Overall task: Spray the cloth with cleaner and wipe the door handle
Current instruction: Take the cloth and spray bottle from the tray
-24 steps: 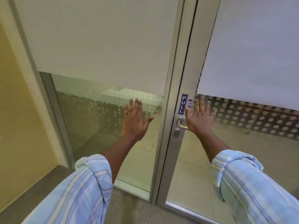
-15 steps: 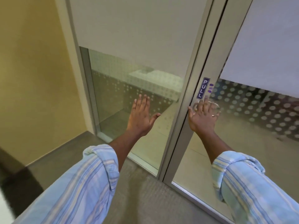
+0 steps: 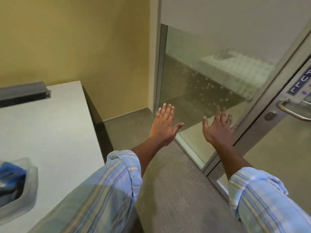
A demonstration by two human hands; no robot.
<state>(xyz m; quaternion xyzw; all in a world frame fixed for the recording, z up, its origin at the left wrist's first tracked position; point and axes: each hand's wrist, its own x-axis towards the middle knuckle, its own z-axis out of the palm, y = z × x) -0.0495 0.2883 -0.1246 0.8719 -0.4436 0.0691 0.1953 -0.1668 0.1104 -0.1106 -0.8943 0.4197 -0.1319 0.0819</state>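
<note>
Left grip (image 3: 163,126) open and empty, fingers spread, palm down, hanging over the floor (image 3: 168,182) close to the bottom rail of the glass panel (image 3: 202,73). Right grip (image 3: 218,128) likewise open and empty, spread flat in front of the glass near the door frame; touching it or not, impossible to tell. Nothing held on either side, so no spraying or wiping begun: by judgement the very start, with the fetching to do first.

Door handle (image 3: 292,111) up and to the right of the right grip, well apart from it: a metal lever on the door frame, below a blue sign (image 3: 301,84), with a round lock (image 3: 269,116) just beside it. Leave alone for now.

Turn left toward the bench (image 3: 50,132). Look to the clear tub (image 3: 31,182) at its near left edge, holding something blue (image 3: 11,172), probably the cloth, though too blurred to be sure. No cleaner bottle to be made out; perhaps in the same tub, perhaps out of view.

Reach in with the left grip, pinch the cloth at a fold, lift it clear of the tub wall and bunch it in the palm. Take the bottle in the right grip, nozzle toward the cloth and away from glass. Spray onto the cloth, never straight onto the handle, to keep drips out of the lock. Dampen, not soak.
</note>
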